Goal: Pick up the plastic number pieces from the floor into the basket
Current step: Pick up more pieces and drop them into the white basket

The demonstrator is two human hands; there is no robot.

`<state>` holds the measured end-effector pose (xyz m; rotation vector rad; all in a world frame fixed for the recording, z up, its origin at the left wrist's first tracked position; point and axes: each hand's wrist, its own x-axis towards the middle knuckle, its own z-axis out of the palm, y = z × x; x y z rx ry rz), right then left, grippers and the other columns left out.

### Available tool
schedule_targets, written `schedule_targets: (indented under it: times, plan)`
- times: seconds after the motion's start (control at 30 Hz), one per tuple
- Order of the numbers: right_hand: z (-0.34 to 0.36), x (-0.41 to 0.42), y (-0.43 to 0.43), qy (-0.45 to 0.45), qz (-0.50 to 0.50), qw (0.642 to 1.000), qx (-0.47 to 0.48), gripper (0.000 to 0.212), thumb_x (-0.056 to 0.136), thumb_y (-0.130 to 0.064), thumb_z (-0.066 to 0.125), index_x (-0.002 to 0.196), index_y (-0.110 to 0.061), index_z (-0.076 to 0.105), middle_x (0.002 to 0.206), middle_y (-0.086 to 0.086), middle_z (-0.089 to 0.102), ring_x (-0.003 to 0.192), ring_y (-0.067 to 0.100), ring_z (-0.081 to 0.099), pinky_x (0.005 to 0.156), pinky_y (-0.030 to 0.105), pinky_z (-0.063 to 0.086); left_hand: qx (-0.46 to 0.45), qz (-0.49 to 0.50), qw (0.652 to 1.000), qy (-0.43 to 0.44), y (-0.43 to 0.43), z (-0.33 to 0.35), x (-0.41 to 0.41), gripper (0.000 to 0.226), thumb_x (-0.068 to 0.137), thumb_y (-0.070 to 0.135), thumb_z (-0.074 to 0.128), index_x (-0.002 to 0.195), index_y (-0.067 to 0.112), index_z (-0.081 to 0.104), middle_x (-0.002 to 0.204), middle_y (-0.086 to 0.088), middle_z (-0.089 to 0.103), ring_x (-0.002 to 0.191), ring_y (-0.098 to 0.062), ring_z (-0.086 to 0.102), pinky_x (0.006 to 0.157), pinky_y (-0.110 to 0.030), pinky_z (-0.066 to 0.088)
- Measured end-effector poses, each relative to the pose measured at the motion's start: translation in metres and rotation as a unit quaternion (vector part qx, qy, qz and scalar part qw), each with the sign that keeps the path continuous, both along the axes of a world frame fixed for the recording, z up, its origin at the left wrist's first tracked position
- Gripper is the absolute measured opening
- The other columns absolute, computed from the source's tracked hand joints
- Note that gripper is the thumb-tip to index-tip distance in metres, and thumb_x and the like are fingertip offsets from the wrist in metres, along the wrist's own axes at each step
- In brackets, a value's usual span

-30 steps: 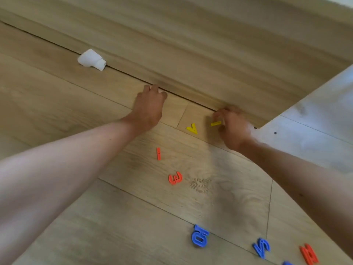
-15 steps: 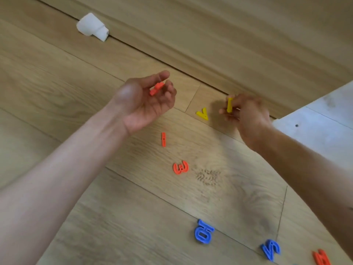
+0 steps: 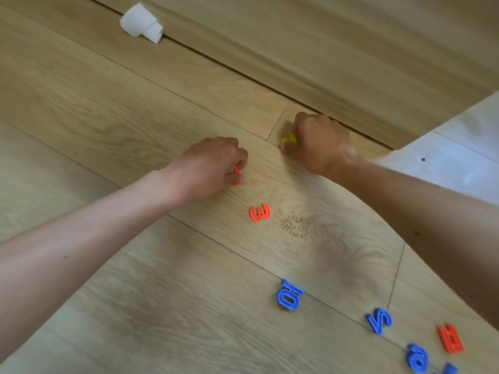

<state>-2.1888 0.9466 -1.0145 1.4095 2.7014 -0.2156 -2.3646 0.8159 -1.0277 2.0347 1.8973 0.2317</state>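
Observation:
My left hand [image 3: 210,166] is down on the wooden floor with its fingers curled round a thin orange number piece [image 3: 237,176]. My right hand [image 3: 316,141] is down near the skirting board, its fingers curled on a yellow number piece [image 3: 288,139]. An orange 3 [image 3: 260,212] lies just below my left hand. Nearer to me lie a blue 10 [image 3: 289,295], a blue 5 [image 3: 379,320], a blue 6 [image 3: 418,357] and an orange piece [image 3: 450,338]. No basket is in view.
A white paper roll [image 3: 141,23] lies against the wooden skirting board [image 3: 310,58] at the top left. A pale tiled floor area [image 3: 456,155] begins at the right. Another blue piece [image 3: 449,369] pokes in at the bottom edge.
Both hands were raised half a second ago, each holding a piece. They have dropped back to the floor, the left onto the thin orange piece, the right onto the yellow piece by the wall.

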Motion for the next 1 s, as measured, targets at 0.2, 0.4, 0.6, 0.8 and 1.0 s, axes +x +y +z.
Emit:
schedule_targets:
  times: [0.2, 0.4, 0.6, 0.8, 1.0]
  plan:
    - [0.006, -0.004, 0.001, -0.019, 0.01, 1.0, 0.006, 0.019, 0.096, -0.028, 0.05, 0.098, -0.011, 0.055, 0.1, 0.015, 0.061, 0.085, 0.036, 0.056, 0.067, 0.035, 0.037, -0.005, -0.018, 1.0, 0.014, -0.005, -0.002, -0.001, 0.018, 0.087, 0.035, 0.065, 0.09, 0.018, 0.062, 0.088, 0.005, 0.048, 0.084, -0.023, 0.055, 0.067, -0.033, 0.042]
    - [0.012, 0.02, -0.009, 0.315, -0.247, 0.881, -0.254, 0.022, 0.095, -0.03, 0.044, 0.079, -0.016, 0.05, 0.065, 0.001, 0.048, 0.06, 0.021, 0.041, 0.054, 0.03, 0.03, 0.081, -0.082, 0.992, 0.041, -0.027, -0.008, -0.005, 0.022, 0.09, 0.042, 0.058, 0.095, 0.02, 0.058, 0.093, 0.004, 0.052, 0.087, -0.019, 0.054, 0.063, -0.034, 0.045]
    - [0.016, 0.057, -0.06, 0.509, -0.325, 0.517, -0.606, 0.03, 0.094, -0.024, 0.04, 0.065, -0.017, 0.043, 0.058, 0.003, 0.043, 0.045, 0.014, 0.037, 0.043, 0.024, 0.03, 0.047, 0.055, 0.99, -0.118, -0.031, -0.011, 0.005, 0.025, 0.094, 0.033, 0.052, 0.078, 0.013, 0.054, 0.074, 0.003, 0.049, 0.066, -0.015, 0.047, 0.06, -0.031, 0.036]
    - [0.015, 0.079, -0.09, 0.557, -0.318, 0.448, -0.623, 0.017, 0.087, -0.012, 0.042, 0.077, -0.013, 0.056, 0.066, 0.004, 0.054, 0.046, 0.012, 0.045, 0.043, 0.021, 0.034, -0.117, 0.236, 0.565, -0.782, -0.057, 0.031, 0.051, 0.016, 0.086, 0.023, 0.037, 0.078, 0.014, 0.048, 0.069, -0.002, 0.045, 0.053, -0.011, 0.033, 0.051, -0.025, 0.022]
    - [0.018, 0.093, -0.126, 0.442, -0.298, 0.686, -0.495, 0.034, 0.101, -0.013, 0.039, 0.078, -0.016, 0.064, 0.056, -0.004, 0.036, 0.044, 0.01, 0.028, 0.041, 0.023, 0.025, -0.113, 0.253, 0.53, -0.801, -0.058, 0.038, 0.076, 0.025, 0.089, 0.028, 0.037, 0.078, 0.011, 0.051, 0.073, -0.007, 0.048, 0.052, -0.013, 0.034, 0.046, -0.023, 0.02]
